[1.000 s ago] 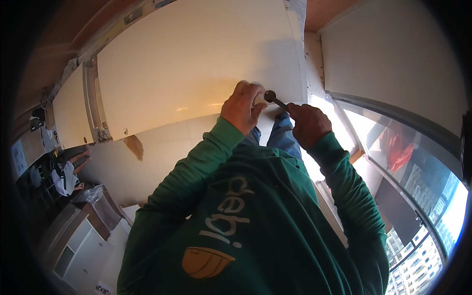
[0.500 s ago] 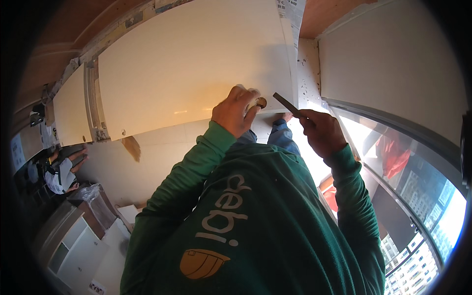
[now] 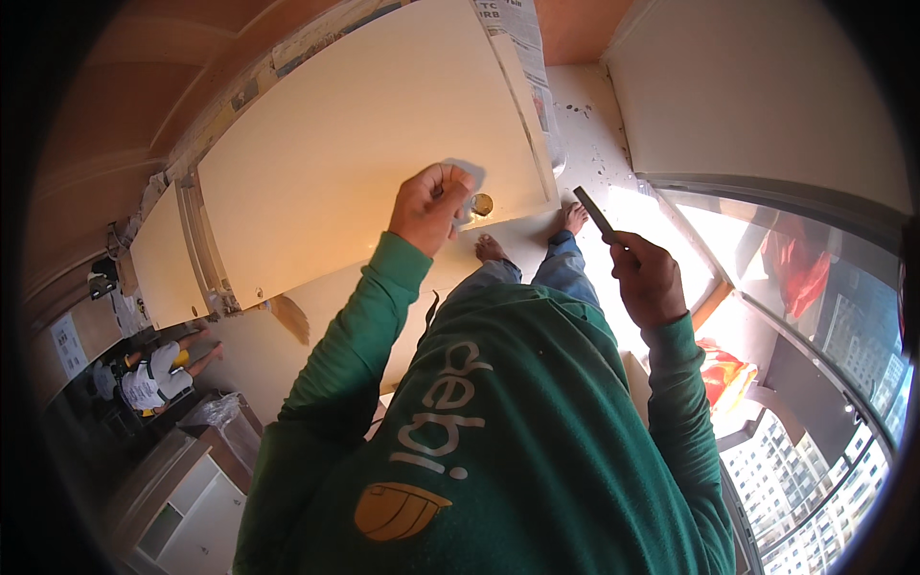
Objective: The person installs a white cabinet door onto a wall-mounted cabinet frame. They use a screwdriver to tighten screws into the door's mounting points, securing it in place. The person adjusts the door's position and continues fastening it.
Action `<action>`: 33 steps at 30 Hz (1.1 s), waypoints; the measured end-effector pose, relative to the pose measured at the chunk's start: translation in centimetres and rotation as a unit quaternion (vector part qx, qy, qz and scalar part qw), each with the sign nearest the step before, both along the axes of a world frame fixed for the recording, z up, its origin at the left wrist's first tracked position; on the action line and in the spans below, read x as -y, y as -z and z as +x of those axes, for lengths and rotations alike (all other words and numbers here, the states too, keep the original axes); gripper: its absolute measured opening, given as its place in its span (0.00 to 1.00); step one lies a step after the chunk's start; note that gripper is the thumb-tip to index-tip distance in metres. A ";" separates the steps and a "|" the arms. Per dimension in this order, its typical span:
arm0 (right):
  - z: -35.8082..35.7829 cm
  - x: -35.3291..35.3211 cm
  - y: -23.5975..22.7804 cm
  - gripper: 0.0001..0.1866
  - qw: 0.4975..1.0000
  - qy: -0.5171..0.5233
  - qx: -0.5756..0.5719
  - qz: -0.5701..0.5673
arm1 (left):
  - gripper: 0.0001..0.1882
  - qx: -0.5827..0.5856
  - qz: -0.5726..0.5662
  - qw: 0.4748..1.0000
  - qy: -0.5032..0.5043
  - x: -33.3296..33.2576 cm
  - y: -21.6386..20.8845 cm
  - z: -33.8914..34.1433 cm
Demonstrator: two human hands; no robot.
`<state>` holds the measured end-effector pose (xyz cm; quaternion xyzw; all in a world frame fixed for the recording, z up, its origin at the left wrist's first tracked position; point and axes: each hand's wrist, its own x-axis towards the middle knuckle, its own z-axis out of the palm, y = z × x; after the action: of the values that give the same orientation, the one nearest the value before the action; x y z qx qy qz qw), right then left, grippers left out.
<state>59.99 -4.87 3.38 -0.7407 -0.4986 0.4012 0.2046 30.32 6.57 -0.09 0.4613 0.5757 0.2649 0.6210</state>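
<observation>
A wide white panel [image 3: 374, 134] lies before me, with a round brownish hole or fitting [image 3: 481, 204] close to its near right corner. Just left of this round spot, my left hand [image 3: 428, 206] is closed above the panel with its fingers curled. A grey patch borders the fingers; whether it is a shadow or something held, I cannot tell. Out past the panel's right end, my right hand [image 3: 649, 281] grips a narrow, dark flat bar [image 3: 594, 213] by its lower end. The bar points up and to the left, apart from the panel.
Newspaper [image 3: 522, 57] shows beyond the panel's right edge. A smaller white panel [image 3: 168, 254] stands at the left. Someone sits on the floor at far left [image 3: 158, 379], near a white cabinet [image 3: 196, 508]. Glazing [image 3: 815, 287] runs along the right; my bare feet [image 3: 489, 247] are below the panel.
My left hand has moved off the round spot, up and to the left, and its fingers have curled in. My right hand has shifted right and down with the bar. The view has tilted.
</observation>
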 end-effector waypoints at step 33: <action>-10.7 -3.7 4.7 0.08 0.884 -0.321 0.328 0.091 | 0.28 -0.343 0.473 0.804 0.112 5.6 6.6 -1.1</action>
<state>49.26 -1.18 -1.30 -0.6076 -0.7821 0.1314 -0.0443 29.18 1.02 -6.66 0.8199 0.4987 0.2574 0.1127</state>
